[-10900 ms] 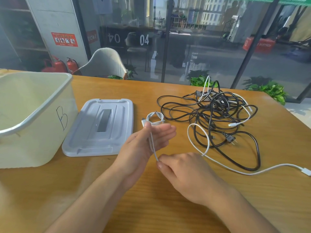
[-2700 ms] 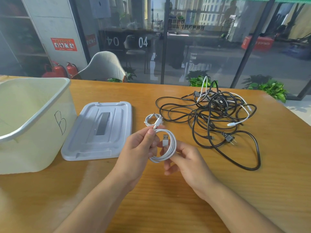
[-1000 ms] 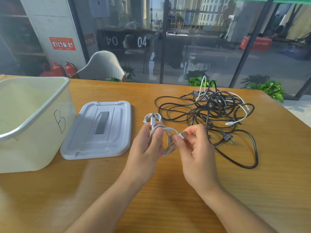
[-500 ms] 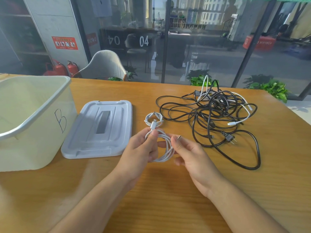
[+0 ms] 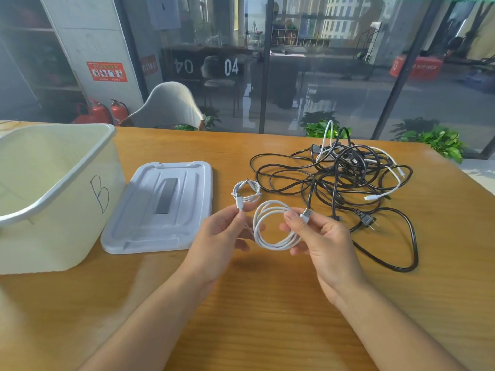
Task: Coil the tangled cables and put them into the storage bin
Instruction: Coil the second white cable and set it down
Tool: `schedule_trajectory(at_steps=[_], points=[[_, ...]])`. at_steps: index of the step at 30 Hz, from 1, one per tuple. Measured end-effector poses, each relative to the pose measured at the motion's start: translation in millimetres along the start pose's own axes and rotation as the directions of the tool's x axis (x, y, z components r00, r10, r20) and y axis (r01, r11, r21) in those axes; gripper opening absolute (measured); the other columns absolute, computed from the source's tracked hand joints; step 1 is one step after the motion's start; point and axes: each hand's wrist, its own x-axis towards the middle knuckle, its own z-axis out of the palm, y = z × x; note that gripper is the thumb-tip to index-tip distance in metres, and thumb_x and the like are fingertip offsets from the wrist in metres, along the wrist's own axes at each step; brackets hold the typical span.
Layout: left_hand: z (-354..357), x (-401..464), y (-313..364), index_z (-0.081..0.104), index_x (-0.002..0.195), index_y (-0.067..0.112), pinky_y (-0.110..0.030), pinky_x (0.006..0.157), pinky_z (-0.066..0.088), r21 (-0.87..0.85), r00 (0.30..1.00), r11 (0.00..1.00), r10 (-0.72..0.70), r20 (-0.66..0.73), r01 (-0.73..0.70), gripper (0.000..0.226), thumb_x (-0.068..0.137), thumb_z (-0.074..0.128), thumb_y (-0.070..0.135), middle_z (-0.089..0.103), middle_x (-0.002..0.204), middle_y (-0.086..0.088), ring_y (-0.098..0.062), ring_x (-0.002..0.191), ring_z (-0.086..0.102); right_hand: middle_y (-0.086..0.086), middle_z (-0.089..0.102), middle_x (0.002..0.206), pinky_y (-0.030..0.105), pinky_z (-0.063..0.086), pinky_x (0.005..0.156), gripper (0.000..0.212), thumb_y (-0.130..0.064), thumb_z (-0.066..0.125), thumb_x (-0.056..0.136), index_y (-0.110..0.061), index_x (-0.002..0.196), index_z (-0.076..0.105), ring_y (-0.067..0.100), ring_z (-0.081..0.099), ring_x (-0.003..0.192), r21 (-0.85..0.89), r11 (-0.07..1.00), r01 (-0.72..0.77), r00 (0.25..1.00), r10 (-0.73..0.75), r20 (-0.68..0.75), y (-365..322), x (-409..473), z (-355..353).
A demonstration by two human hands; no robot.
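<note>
A white USB cable (image 5: 276, 241), wound into a loose coil, hangs between my hands just above the table. My right hand (image 5: 325, 239) grips the coil's right side, and its thumb pins the metal USB plug (image 5: 307, 215). My left hand (image 5: 222, 236) pinches a thin strand at the coil's left edge. A second, smaller white coil (image 5: 247, 192) lies on the table just beyond my left fingers. The tangle of black and white cables (image 5: 345, 180) sprawls to the right. The cream storage bin (image 5: 61, 199), marked "B", stands open at the left.
The bin's grey lid (image 5: 160, 207) lies flat between the bin and my hands. A black two-pin power plug (image 5: 368, 220) rests close to my right hand. A glass wall, a chair (image 5: 171, 105) and plants stand beyond the table's far edge.
The loose end has been wound up into a coil. In the last half second my hands drew slightly apart, and the coil shifted from my left hand's grip into my right hand.
</note>
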Motion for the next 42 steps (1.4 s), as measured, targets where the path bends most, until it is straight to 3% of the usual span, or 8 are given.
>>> schedule_trajectory(at_steps=[5, 7, 9, 16, 22, 29, 34, 42], points=[[-4, 0, -5, 0.07, 0.097, 0.038, -0.018, 0.057, 0.042, 0.454, 0.983, 0.872, 0.158, 0.094, -0.183, 0.034, 0.111, 0.045, 0.019, 0.058, 0.063, 0.012, -0.006, 0.058, 0.049, 0.01, 0.079, 0.085, 0.02, 0.052, 0.052, 0.023, -0.04, 0.081, 0.076, -0.027, 0.096, 0.084, 0.012, 0.071, 0.074, 0.027, 0.999, 0.019, 1.0, -0.018, -0.01, -1, 0, -1], [-4, -2, -2, 0.066, 0.098, 0.05, -0.013, 0.052, 0.04, 0.505, 0.975, 0.834, 0.179, 0.133, -0.222, 0.037, 0.111, 0.044, 0.022, 0.057, 0.061, 0.018, -0.003, 0.052, 0.045, 0.01, 0.079, 0.084, 0.02, 0.051, 0.051, 0.025, -0.041, 0.081, 0.076, -0.027, 0.096, 0.084, 0.011, 0.069, 0.07, 0.034, 0.999, 0.025, 1.0, -0.025, -0.015, -1, 0, -1], [-6, -3, -1, 0.067, 0.098, 0.041, -0.012, 0.052, 0.039, 0.525, 0.967, 0.813, 0.202, 0.155, -0.254, 0.033, 0.11, 0.045, 0.021, 0.059, 0.064, 0.021, -0.004, 0.052, 0.044, 0.009, 0.078, 0.083, 0.02, 0.05, 0.051, 0.028, -0.044, 0.081, 0.075, -0.026, 0.096, 0.084, 0.011, 0.066, 0.066, 0.044, 0.999, 0.031, 0.999, -0.03, -0.015, -1, 0, -1], [-5, -3, -2, 0.074, 0.111, 0.024, -0.039, 0.068, 0.053, 0.675, 0.96, 0.684, 0.19, 0.204, -0.279, 0.03, 0.102, 0.046, 0.021, 0.059, 0.085, 0.004, -0.013, 0.07, 0.054, 0.009, 0.076, 0.082, 0.021, 0.048, 0.049, 0.039, -0.046, 0.082, 0.071, -0.016, 0.097, 0.083, 0.01, 0.063, 0.062, 0.087, 0.996, 0.009, 1.0, -0.009, 0.0, 3, 2, -2], [-5, -2, -1, 0.072, 0.087, 0.038, -0.032, 0.063, 0.049, 0.571, 0.962, 0.775, 0.245, 0.121, -0.269, 0.032, 0.103, 0.058, 0.014, 0.056, 0.074, 0.005, -0.016, 0.061, 0.052, 0.01, 0.079, 0.085, 0.02, 0.047, 0.049, 0.028, -0.042, 0.08, 0.076, -0.023, 0.096, 0.084, 0.01, 0.064, 0.063, 0.013, 0.999, -0.04, 0.999, 0.04, 0.014, 4, 3, -4], [-4, -4, 4, 0.08, 0.107, 0.045, -0.023, 0.063, 0.049, 0.49, 0.956, 0.828, 0.291, 0.038, -0.272, 0.025, 0.097, 0.072, 0.024, 0.074, 0.084, 0.014, -0.015, 0.076, 0.062, 0.009, 0.079, 0.086, 0.02, 0.048, 0.051, 0.03, -0.044, 0.079, 0.075, -0.024, 0.097, 0.084, 0.01, 0.065, 0.066, 0.024, 0.998, -0.057, 0.998, 0.057, 0.017, 3, 4, -4], [-4, -6, 4, 0.081, 0.11, 0.039, -0.01, 0.065, 0.045, 0.436, 0.953, 0.86, 0.302, -0.014, -0.266, 0.024, 0.093, 0.075, 0.022, 0.077, 0.081, 0.018, -0.005, 0.066, 0.059, 0.007, 0.079, 0.086, 0.02, 0.049, 0.052, 0.034, -0.045, 0.079, 0.075, -0.02, 0.098, 0.084, 0.013, 0.07, 0.073, 0.004, 0.996, -0.087, 0.996, 0.087, 0.026, 3, 5, -6], [-3, -6, 1, 0.073, 0.123, 0.04, -0.03, 0.076, 0.055, 0.483, 0.936, 0.815, 0.35, 0.027, -0.318, 0.039, 0.092, 0.078, 0.017, 0.076, 0.084, 0.017, -0.019, 0.079, 0.069, 0.005, 0.078, 0.088, 0.019, 0.048, 0.052, 0.039, -0.049, 0.08, 0.074, -0.02, 0.101, 0.084, 0.008, 0.067, 0.07, 0.017, 0.988, -0.151, 0.987, 0.149, 0.063, 4, 6, -7]])
